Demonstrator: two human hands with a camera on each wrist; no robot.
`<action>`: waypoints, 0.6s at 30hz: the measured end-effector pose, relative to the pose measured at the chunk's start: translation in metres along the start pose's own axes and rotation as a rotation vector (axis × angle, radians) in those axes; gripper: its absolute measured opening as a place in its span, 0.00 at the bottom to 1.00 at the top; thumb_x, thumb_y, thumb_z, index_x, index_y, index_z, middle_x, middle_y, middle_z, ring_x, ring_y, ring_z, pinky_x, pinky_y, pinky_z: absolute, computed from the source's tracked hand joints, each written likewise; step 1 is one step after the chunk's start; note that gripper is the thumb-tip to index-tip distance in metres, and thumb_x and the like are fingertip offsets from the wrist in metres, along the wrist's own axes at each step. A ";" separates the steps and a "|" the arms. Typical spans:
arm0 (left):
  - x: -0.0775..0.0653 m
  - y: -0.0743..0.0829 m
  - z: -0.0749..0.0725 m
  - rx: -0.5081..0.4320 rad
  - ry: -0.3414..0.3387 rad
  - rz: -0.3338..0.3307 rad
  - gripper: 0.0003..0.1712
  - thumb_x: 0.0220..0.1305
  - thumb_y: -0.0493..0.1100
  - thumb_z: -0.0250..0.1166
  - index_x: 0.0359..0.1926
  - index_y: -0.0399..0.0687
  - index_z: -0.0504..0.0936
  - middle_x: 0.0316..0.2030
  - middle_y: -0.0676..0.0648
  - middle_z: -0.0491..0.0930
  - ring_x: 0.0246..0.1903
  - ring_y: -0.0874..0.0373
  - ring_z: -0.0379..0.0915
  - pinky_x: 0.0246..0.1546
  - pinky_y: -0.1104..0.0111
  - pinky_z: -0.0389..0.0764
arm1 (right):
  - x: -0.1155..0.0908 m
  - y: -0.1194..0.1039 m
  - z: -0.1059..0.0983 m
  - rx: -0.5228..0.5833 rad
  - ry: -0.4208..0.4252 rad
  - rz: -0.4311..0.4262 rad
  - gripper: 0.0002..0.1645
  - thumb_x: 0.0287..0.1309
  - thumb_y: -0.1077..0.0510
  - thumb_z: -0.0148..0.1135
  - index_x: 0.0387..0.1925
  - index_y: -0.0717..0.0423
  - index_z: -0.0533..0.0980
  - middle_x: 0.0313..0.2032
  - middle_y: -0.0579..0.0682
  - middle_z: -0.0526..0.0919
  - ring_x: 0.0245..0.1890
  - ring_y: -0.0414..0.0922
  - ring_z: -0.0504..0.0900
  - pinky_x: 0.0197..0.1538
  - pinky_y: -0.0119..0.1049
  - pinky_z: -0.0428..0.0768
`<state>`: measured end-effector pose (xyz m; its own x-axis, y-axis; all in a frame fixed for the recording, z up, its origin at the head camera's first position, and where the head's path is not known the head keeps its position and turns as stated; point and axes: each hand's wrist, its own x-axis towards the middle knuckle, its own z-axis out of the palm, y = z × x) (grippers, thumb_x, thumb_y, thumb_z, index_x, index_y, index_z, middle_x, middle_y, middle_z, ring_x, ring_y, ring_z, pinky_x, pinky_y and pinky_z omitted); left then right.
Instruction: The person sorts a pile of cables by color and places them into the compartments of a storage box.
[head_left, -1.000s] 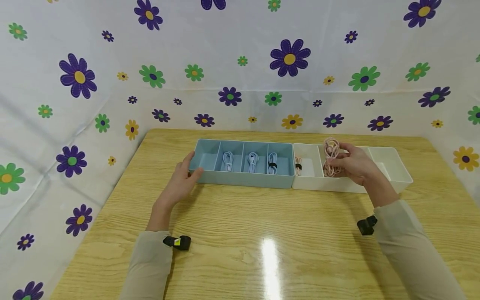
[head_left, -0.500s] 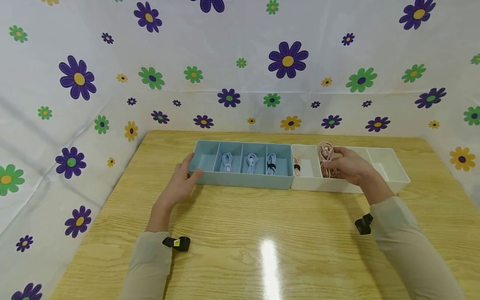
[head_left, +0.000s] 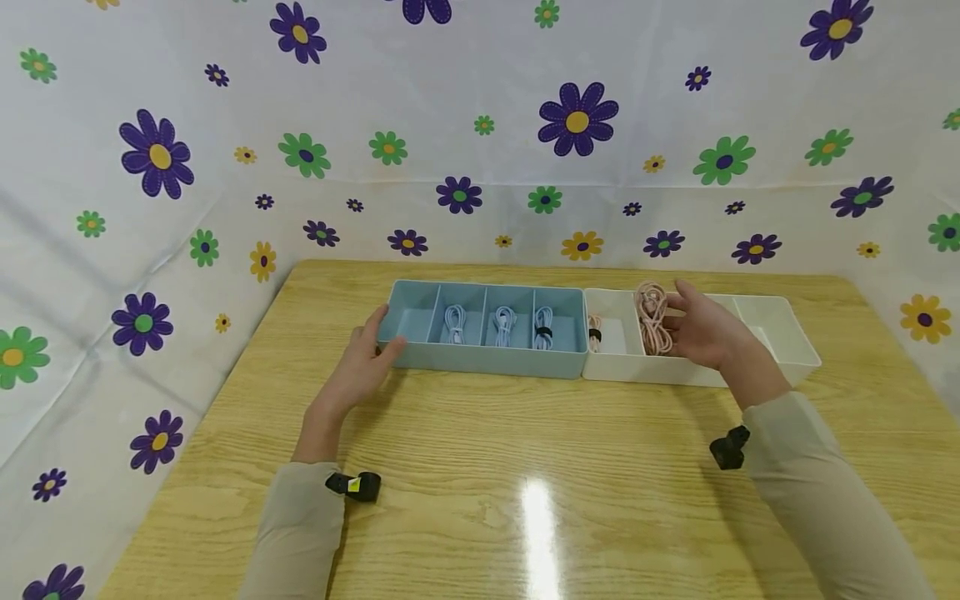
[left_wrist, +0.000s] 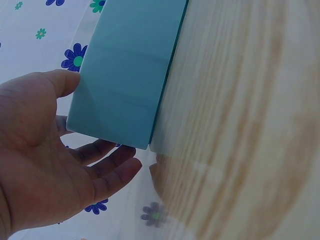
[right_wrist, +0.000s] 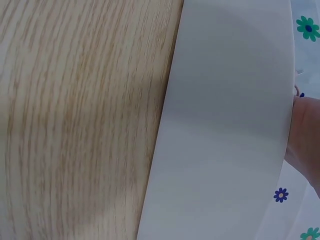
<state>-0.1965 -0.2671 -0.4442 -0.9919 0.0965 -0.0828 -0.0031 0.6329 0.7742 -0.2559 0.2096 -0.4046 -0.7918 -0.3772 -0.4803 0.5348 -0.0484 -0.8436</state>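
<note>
A blue divided box (head_left: 487, 360) stands end to end with a white divided box (head_left: 652, 368). My left hand (head_left: 358, 367) rests at the blue box's left end; in the left wrist view its thumb touches the rim and its fingers lie by the end wall, loosely extended. A coiled pink cable (head_left: 651, 312) leans upright in the white box's second compartment from the left. My right hand (head_left: 705, 329) is just right of that coil, fingers loosened and thumb lifted off it; some fingertips are hidden. In the right wrist view the white wall hides most of the hand.
Light blue coiled cables (head_left: 503, 325) lie in the blue box's other three compartments, one with a black strap. A strapped pink cable (head_left: 594, 332) is in the white box's leftmost compartment. Behind the wooden table (head_left: 465, 467) hangs a flowered cloth (head_left: 495, 150).
The right hand moved slightly left with the pink cable, lowered it against the divider, then loosened its fingers from it. The left hand has stayed put.
</note>
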 end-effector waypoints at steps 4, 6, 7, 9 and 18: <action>0.000 0.001 0.000 0.000 0.003 -0.001 0.41 0.78 0.53 0.47 0.80 0.48 0.38 0.70 0.27 0.49 0.66 0.33 0.57 0.66 0.42 0.61 | 0.002 0.000 0.003 0.005 0.017 0.016 0.50 0.71 0.29 0.22 0.78 0.57 0.31 0.63 0.54 0.57 0.62 0.47 0.60 0.67 0.41 0.67; 0.000 0.001 0.000 0.000 0.004 -0.002 0.41 0.78 0.53 0.47 0.80 0.48 0.38 0.70 0.27 0.49 0.66 0.33 0.57 0.66 0.41 0.61 | 0.002 -0.001 0.005 -0.001 0.020 0.024 0.50 0.71 0.29 0.19 0.78 0.58 0.29 0.69 0.61 0.51 0.69 0.52 0.55 0.73 0.45 0.56; 0.000 0.001 0.000 -0.001 0.005 -0.002 0.40 0.78 0.52 0.47 0.80 0.48 0.38 0.70 0.27 0.49 0.66 0.33 0.57 0.66 0.41 0.60 | 0.002 -0.001 0.006 -0.003 0.022 0.027 0.49 0.71 0.30 0.18 0.78 0.58 0.28 0.72 0.63 0.47 0.72 0.54 0.51 0.74 0.47 0.52; 0.000 0.000 0.000 0.000 0.004 -0.003 0.41 0.78 0.53 0.47 0.80 0.48 0.37 0.70 0.27 0.50 0.66 0.33 0.57 0.66 0.41 0.60 | 0.002 -0.001 0.007 -0.001 0.028 0.031 0.48 0.72 0.31 0.16 0.77 0.58 0.26 0.76 0.64 0.38 0.75 0.57 0.43 0.75 0.50 0.46; 0.001 0.000 0.000 0.012 0.000 -0.006 0.42 0.78 0.56 0.46 0.80 0.49 0.37 0.70 0.28 0.50 0.67 0.33 0.56 0.67 0.41 0.59 | 0.002 0.000 0.009 -0.014 0.027 0.019 0.47 0.72 0.32 0.17 0.76 0.57 0.23 0.76 0.64 0.29 0.77 0.59 0.35 0.75 0.52 0.42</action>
<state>-0.1970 -0.2671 -0.4448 -0.9918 0.0928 -0.0878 -0.0076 0.6430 0.7658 -0.2547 0.2010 -0.4031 -0.7893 -0.3529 -0.5025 0.5459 -0.0287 -0.8373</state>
